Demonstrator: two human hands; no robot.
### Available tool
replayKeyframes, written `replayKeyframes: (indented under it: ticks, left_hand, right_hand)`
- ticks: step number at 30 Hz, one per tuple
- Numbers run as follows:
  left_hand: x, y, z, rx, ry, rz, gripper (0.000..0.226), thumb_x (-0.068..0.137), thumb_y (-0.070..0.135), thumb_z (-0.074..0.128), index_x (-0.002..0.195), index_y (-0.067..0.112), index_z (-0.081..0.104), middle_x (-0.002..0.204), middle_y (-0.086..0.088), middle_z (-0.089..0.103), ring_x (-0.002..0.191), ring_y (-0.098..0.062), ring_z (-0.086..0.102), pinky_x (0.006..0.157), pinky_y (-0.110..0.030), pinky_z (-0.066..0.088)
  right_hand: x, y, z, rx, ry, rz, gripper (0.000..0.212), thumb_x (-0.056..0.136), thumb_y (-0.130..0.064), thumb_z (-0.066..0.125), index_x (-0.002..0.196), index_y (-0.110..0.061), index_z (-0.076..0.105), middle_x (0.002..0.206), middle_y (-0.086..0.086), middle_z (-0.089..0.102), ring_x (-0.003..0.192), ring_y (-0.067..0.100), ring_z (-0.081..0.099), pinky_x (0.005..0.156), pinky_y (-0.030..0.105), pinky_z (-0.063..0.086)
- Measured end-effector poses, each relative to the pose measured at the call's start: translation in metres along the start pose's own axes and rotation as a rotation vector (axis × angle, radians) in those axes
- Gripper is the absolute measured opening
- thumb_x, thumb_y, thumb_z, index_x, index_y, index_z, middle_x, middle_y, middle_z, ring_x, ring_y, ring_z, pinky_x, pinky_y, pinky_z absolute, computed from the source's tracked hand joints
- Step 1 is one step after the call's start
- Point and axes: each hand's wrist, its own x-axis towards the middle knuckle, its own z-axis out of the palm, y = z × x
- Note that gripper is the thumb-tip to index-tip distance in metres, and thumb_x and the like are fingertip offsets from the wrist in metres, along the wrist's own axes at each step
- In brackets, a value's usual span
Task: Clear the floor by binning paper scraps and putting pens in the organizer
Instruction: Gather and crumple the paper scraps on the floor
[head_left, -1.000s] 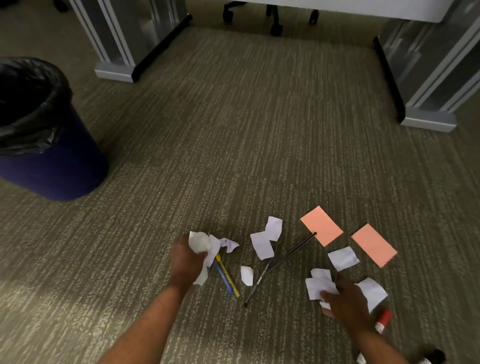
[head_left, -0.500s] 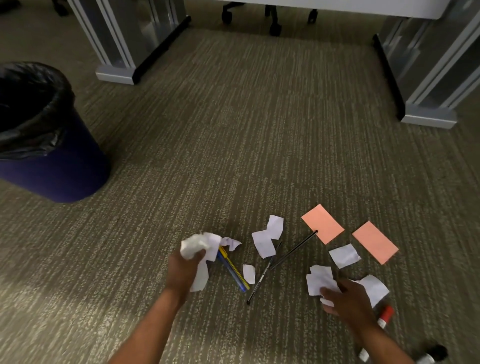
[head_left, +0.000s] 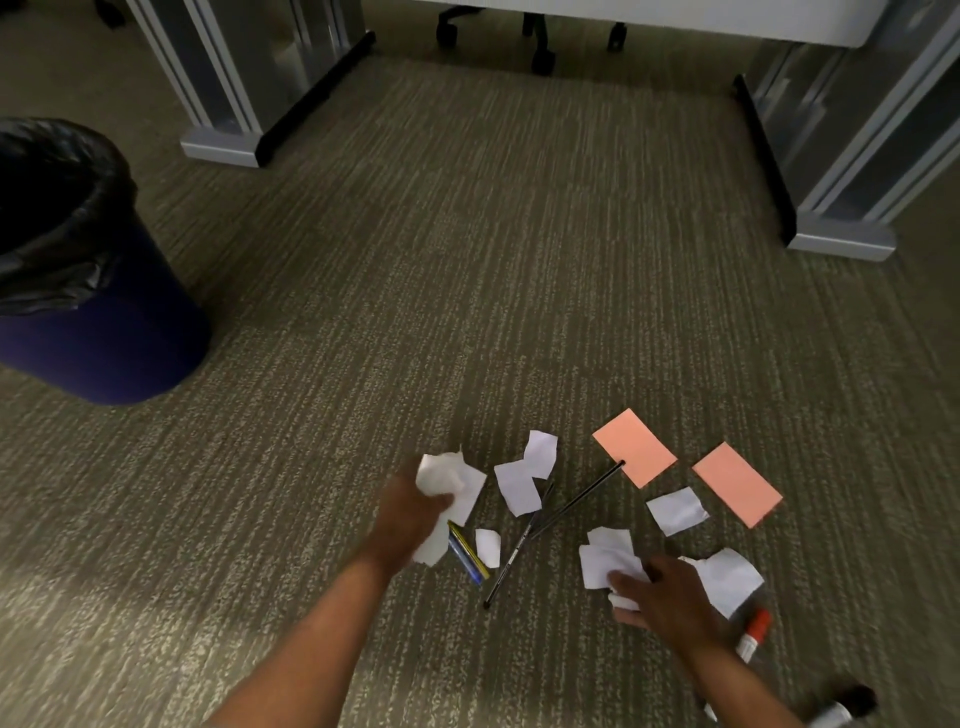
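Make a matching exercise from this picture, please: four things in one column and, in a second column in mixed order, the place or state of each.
Things:
1. bin
2. pink cards
3. black pens
4. marker

States:
A. lie flat, side by side
B. has a red cap
C. stands far left, lined with a black bag
D. cross each other on the carpet

Pairs: 1-C, 2-A, 3-D, 4-B

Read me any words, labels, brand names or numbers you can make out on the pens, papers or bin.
No text can be read in this view.
On the black pen: pale print on the barrel, too small to read.
On the red-capped marker: white body, any label is too blurred to read.
On the pink notes, the white scraps and the bin: no writing shows.
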Motion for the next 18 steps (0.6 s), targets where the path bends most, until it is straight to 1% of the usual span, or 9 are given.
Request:
replayKeyframes:
  ticks: [1, 3, 6, 7, 9, 11, 13, 15, 18]
  left_hand:
    - [0.007, -0.002, 0.006, 0.102, 0.009, 0.003, 0.038, 0.077, 0.008, 0.076, 0.112, 0.020, 0.067, 0.104, -0.006, 0.073, 0.091, -0.022, 0.069, 0.072, -0.034, 0.053]
    - [0.017, -0.005, 0.016, 0.220, 0.022, -0.010, 0.042, 0.074, 0.010, 0.077, 0.115, 0.012, 0.066, 0.104, -0.008, 0.071, 0.094, -0.023, 0.067, 0.072, -0.026, 0.043]
    - [0.021, -0.010, 0.022, 0.319, 0.035, -0.037, 0.036, 0.075, 0.017, 0.075, 0.109, 0.014, 0.067, 0.097, -0.004, 0.071, 0.091, -0.023, 0.068, 0.070, -0.025, 0.042]
    - [0.020, -0.011, 0.022, 0.297, 0.055, -0.032, 0.031, 0.075, 0.017, 0.075, 0.105, 0.015, 0.069, 0.091, -0.001, 0.070, 0.087, -0.022, 0.068, 0.067, -0.025, 0.042]
    - [0.016, -0.014, 0.023, 0.220, 0.104, -0.021, 0.012, 0.075, 0.016, 0.075, 0.084, 0.021, 0.070, 0.074, 0.010, 0.066, 0.076, -0.019, 0.070, 0.055, -0.022, 0.040]
    - [0.007, -0.016, 0.025, 0.128, 0.154, -0.029, 0.017, 0.076, 0.019, 0.076, 0.066, 0.025, 0.064, 0.062, 0.014, 0.065, 0.067, -0.016, 0.071, 0.049, -0.024, 0.042]
    - [-0.002, -0.017, 0.025, -0.005, 0.193, -0.060, 0.016, 0.076, 0.021, 0.078, 0.066, 0.025, 0.067, 0.062, 0.007, 0.070, 0.061, -0.012, 0.070, 0.053, -0.032, 0.050]
    - [-0.010, -0.017, 0.028, -0.146, 0.216, -0.109, 0.010, 0.077, 0.023, 0.079, 0.073, 0.024, 0.070, 0.071, 0.001, 0.074, 0.063, -0.015, 0.071, 0.058, -0.039, 0.055]
    - [-0.025, -0.014, 0.039, -0.142, 0.228, -0.199, 0.018, 0.075, 0.027, 0.082, 0.085, 0.021, 0.069, 0.079, -0.002, 0.072, 0.068, -0.018, 0.069, 0.056, -0.031, 0.052]
  right_hand:
    - [-0.001, 0.000, 0.002, -0.005, -0.011, -0.015, 0.020, 0.084, -0.002, 0.073, 0.096, -0.009, 0.058, 0.097, 0.007, 0.059, 0.083, 0.023, 0.067, 0.059, 0.031, 0.060]
    - [-0.004, -0.002, 0.007, -0.028, -0.026, -0.049, 0.021, 0.083, -0.003, 0.074, 0.084, -0.016, 0.058, 0.093, 0.002, 0.059, 0.081, 0.020, 0.066, 0.053, 0.026, 0.058]
    - [-0.006, -0.004, 0.013, -0.032, -0.025, -0.074, 0.020, 0.082, -0.003, 0.076, 0.078, -0.016, 0.061, 0.093, 0.007, 0.063, 0.083, 0.024, 0.069, 0.062, 0.037, 0.062]
    - [-0.006, -0.004, 0.013, -0.034, -0.010, -0.079, 0.019, 0.082, -0.003, 0.076, 0.078, -0.016, 0.061, 0.093, 0.008, 0.064, 0.083, 0.025, 0.070, 0.063, 0.038, 0.062]
    - [-0.007, -0.004, 0.011, -0.044, 0.021, -0.080, 0.017, 0.083, -0.007, 0.076, 0.083, -0.016, 0.061, 0.097, 0.008, 0.064, 0.084, 0.023, 0.070, 0.058, 0.031, 0.061]
    - [-0.007, -0.004, 0.005, -0.039, 0.048, -0.065, 0.016, 0.083, -0.009, 0.075, 0.092, -0.011, 0.062, 0.100, 0.011, 0.064, 0.086, 0.024, 0.069, 0.057, 0.029, 0.060]
    - [-0.008, -0.003, 0.000, -0.011, 0.060, -0.048, 0.023, 0.084, -0.008, 0.075, 0.102, -0.006, 0.060, 0.102, 0.012, 0.062, 0.088, 0.027, 0.068, 0.059, 0.031, 0.062]
    - [-0.010, -0.001, -0.003, 0.016, 0.057, -0.024, 0.029, 0.085, -0.008, 0.074, 0.108, -0.008, 0.057, 0.103, 0.007, 0.060, 0.089, 0.026, 0.068, 0.059, 0.030, 0.061]
    - [-0.014, 0.003, -0.008, 0.045, 0.066, 0.009, 0.032, 0.084, -0.008, 0.074, 0.112, -0.007, 0.058, 0.104, 0.006, 0.059, 0.089, 0.026, 0.069, 0.061, 0.031, 0.062]
